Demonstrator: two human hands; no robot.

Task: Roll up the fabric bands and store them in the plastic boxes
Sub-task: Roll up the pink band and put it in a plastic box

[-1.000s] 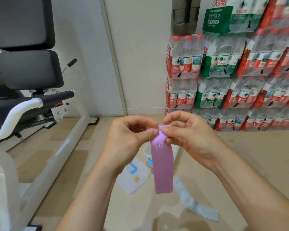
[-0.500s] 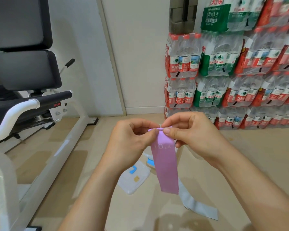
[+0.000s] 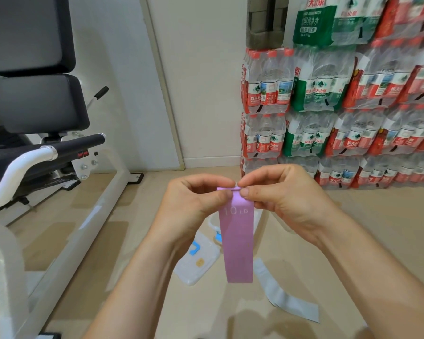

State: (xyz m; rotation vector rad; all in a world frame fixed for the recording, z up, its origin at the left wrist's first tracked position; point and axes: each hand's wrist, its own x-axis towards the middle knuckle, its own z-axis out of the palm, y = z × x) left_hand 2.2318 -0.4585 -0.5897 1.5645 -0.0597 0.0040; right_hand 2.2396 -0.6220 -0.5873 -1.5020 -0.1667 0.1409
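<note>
Head view: beige floor (image 3: pixel 377 241), stacked water bottle packs (image 3: pixel 353 106), exercise machine (image 3: pixel 34 143).

A single wide-angle view looks out from the person's head, facing forward and tilted down across a room. Both forearms reach in from the near bottom edge, so the left hand (image 3: pixel 194 204) and right hand (image 3: pixel 287 199) sit close to the lens at mid-frame. The floor (image 3: pixel 377 241) lies farther below. An exercise machine (image 3: pixel 42 152) fills the left side, stacked water bottle packs (image 3: pixel 340 106) the far right, and a wall (image 3: pixel 206 81) stands far between them. Straight lines bow toward the frame's edges.
</note>
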